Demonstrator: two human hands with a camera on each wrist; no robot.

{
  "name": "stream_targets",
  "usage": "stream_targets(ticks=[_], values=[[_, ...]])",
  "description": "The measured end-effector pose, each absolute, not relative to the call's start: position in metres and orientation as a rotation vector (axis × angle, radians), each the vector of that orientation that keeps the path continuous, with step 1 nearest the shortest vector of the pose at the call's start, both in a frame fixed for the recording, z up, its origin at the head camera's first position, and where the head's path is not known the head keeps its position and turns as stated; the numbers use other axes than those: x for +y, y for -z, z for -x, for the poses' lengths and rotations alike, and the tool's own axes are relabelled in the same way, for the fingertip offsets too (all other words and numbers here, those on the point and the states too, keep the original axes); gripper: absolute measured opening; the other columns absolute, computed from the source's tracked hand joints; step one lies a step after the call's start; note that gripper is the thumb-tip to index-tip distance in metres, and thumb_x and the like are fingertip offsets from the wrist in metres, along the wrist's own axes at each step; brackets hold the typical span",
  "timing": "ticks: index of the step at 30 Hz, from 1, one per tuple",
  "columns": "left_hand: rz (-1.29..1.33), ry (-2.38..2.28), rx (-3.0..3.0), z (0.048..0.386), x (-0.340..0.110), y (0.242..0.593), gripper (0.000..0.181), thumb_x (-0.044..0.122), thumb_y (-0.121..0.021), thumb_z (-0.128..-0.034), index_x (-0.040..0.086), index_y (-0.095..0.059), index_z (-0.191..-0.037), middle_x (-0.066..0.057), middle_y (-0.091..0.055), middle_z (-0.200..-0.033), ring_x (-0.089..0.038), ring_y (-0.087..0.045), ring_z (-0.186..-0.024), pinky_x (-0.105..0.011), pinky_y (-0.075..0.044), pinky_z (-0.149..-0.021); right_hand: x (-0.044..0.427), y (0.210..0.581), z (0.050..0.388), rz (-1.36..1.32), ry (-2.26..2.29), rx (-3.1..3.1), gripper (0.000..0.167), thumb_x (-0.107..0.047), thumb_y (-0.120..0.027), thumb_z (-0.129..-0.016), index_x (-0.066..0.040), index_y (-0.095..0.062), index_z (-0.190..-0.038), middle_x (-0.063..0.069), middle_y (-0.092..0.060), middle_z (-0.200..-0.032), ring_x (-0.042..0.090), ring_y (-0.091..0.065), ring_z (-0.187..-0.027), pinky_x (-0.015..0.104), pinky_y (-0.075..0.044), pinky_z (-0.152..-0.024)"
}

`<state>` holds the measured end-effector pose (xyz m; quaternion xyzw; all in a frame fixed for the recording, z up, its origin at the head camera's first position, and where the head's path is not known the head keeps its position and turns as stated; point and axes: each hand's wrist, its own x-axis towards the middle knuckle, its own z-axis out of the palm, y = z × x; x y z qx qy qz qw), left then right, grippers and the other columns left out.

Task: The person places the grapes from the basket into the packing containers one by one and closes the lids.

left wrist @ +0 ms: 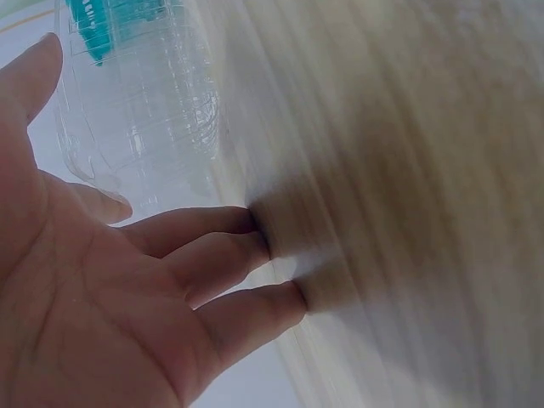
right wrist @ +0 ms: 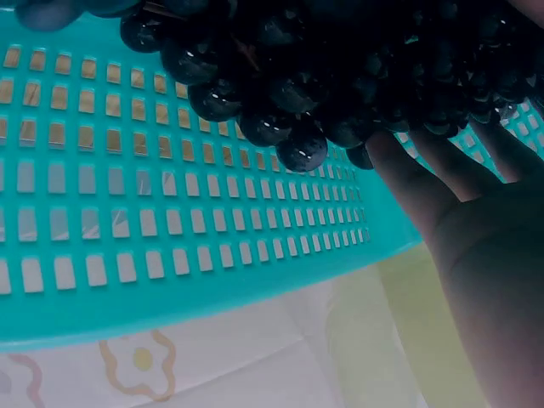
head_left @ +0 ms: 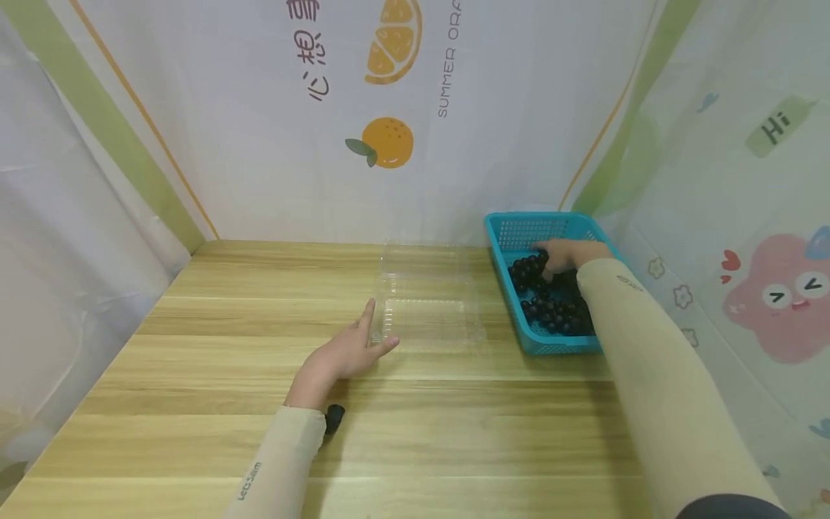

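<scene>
My right hand point(head_left: 569, 256) reaches into a blue plastic basket point(head_left: 527, 339) that holds several bunches of dark grapes point(head_left: 556, 314). Its fingers and thumb are around part of a bunch of grapes point(right wrist: 263, 93); in the right wrist view the fingertips go out of sight behind the fruit. My left hand point(head_left: 345, 352) is spread at the near left corner of a clear plastic clamshell box point(head_left: 424, 321), whose lid stands open at the back. In the left wrist view several fingertips of this hand point(left wrist: 110, 289) touch the wooden table, and nothing is in the palm.
The wooden table point(head_left: 214, 375) extends left and in front of the box. A white printed curtain point(head_left: 292, 180) hangs behind its back edge, and another printed cloth point(head_left: 713, 216) closes off the right side, close to the basket.
</scene>
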<state>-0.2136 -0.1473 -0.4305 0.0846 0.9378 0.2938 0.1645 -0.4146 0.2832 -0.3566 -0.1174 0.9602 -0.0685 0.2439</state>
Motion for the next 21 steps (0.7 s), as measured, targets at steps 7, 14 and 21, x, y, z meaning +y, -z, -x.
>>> stream_targets(ticks=[7,14,21], values=[[-0.241,-0.850,2.666,0.213,-0.148,0.431,0.102,0.062,-0.048,-0.1083,0.012,0.015,-0.170,-0.031,-0.027,-0.171,-0.049,-0.033,-0.158,-0.064,-0.029,-0.130,0.278,0.361,0.413,0.278,0.100,2.629,0.090,-0.003,-0.070,-0.092,-0.002,-0.023,-0.168,0.037,-0.006,-0.173,0.062,-0.009,-0.158,0.074,-0.035,-0.120],[-0.245,-0.868,2.657,0.214,-0.149,0.430,0.101,0.059,-0.049,-0.1090,0.011,0.016,-0.170,-0.032,-0.028,-0.170,-0.049,-0.034,-0.158,-0.063,-0.028,-0.131,0.273,0.360,0.410,0.185,-0.008,2.659,0.090,-0.013,-0.071,-0.094,-0.004,-0.022,-0.169,0.036,0.001,-0.173,0.064,-0.010,-0.157,0.078,-0.036,-0.116],[-0.243,-0.878,2.656,0.215,-0.148,0.429,0.102,0.060,-0.050,-0.1086,0.013,0.016,-0.170,-0.031,-0.029,-0.171,-0.047,-0.034,-0.158,-0.063,-0.027,-0.131,0.271,0.357,0.406,0.089,-0.005,2.639,0.102,-0.026,-0.070,-0.097,0.001,-0.003,-0.170,0.039,0.015,-0.171,0.068,0.000,-0.155,0.080,-0.033,-0.117]])
